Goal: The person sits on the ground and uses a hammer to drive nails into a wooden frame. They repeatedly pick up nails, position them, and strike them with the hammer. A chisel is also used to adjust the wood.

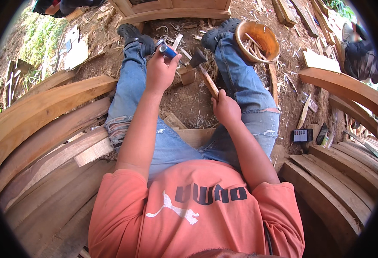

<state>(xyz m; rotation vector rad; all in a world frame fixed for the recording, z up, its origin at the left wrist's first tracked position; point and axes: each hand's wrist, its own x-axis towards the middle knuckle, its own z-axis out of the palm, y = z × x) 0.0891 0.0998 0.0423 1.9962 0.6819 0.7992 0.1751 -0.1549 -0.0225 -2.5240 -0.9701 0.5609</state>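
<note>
My left hand [160, 71] is wrapped tight around a chisel with a blue handle [167, 50], its metal end pointing away from me toward my left boot [131, 33]. My right hand [226, 108] is closed on the wooden shaft of a hammer [202, 71], whose dark head sits just beside the chisel hand. Between my feet, on the dirt ground [189, 101], a small wooden block [187, 74] lies just below and to the right of my left hand, nearly touching the hammer head.

The risk I see: hammer head and left knuckles are very close, so a glancing blow could land on my fingers instead of the chisel. The block looks loose on the chip-strewn ground; if it shifts, the blade could skid toward my boot or jeans [133, 81].
</note>
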